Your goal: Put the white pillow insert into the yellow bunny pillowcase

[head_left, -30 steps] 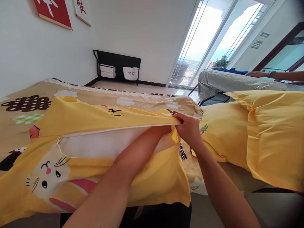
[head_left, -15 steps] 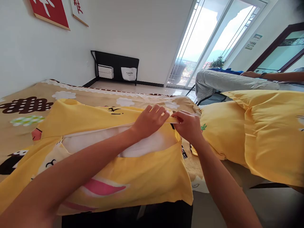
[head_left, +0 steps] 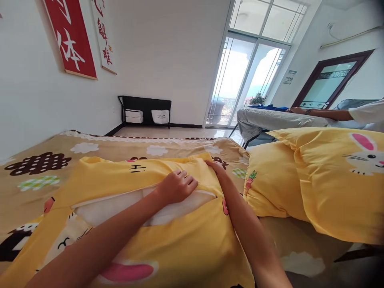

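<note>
A yellow pillowcase (head_left: 192, 244) printed with a rabbit lies in front of me, its long slit gaping. Inside the slit shows a white pillow (head_left: 111, 208). My left hand (head_left: 177, 186) is closed on the slit's far edge, near the middle, knuckles up. At the far right corner of the pillowcase, my right hand (head_left: 216, 168) grips the cloth with its fingertips; the thumb is hidden. My left forearm crosses over the opening, and the right one runs along the pillowcase's right side.
Under the pillowcase spreads a brown patterned blanket (head_left: 96, 148). Yellow pillows (head_left: 324, 180) are piled at the right. Beyond them, another person's arm (head_left: 327, 114) rests on a grey-covered table (head_left: 258, 120). A black low rack (head_left: 144, 110) stands by the far wall.
My right hand has gone from the slit's edge beside my left hand to the far right corner. My left hand stays at the edge. The view has tilted up.
</note>
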Tool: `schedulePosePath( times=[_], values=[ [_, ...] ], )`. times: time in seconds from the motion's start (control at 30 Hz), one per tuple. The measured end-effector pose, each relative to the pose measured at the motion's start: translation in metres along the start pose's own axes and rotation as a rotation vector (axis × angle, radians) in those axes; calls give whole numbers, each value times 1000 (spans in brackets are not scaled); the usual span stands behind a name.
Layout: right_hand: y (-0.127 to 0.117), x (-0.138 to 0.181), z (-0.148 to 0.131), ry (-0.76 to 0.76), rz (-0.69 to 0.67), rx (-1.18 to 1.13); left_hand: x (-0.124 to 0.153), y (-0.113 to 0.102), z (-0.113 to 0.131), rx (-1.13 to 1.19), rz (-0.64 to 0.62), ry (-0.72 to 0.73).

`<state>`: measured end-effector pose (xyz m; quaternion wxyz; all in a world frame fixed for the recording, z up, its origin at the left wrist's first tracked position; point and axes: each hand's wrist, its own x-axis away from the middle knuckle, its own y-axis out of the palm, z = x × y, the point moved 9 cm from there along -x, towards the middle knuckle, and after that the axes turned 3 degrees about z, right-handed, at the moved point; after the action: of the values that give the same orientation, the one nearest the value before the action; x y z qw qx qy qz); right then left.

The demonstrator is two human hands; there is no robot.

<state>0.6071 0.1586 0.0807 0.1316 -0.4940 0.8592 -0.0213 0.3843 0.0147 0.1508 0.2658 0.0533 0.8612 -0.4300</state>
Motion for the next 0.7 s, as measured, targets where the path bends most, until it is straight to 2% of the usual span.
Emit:
schedulePosePath(
  times=[0.07,0.13,0.27,0.3,0.37,0.47,0.53,0.6,0.63,0.7],
  values=[
    [-1,-7,-4,-2,4,-62,3,7,-4,7,-48,-37],
    [-8,-12,-6,-17,23,-109,4,5,-7,31,-83,-100],
    [-24,-13,-3,-68,56,-99,11,-43,2,108,36,-233],
    [-27,-13,-3,-79,63,-76,16,-52,8,143,24,-251],
    [-30,-15,-5,-92,66,-15,31,-54,18,222,-106,-307],
    [-29,-22,-11,-99,62,80,66,-30,19,270,-367,-453],
    [-27,-26,-18,-115,84,129,85,-14,19,296,-460,-490],
    [-27,-27,-30,-150,127,171,95,-10,18,390,-453,-502],
    [-26,-25,-37,-175,153,193,98,-15,16,454,-403,-514],
    [-26,-18,-54,-239,207,243,98,-40,3,529,-238,-532]
  ],
)
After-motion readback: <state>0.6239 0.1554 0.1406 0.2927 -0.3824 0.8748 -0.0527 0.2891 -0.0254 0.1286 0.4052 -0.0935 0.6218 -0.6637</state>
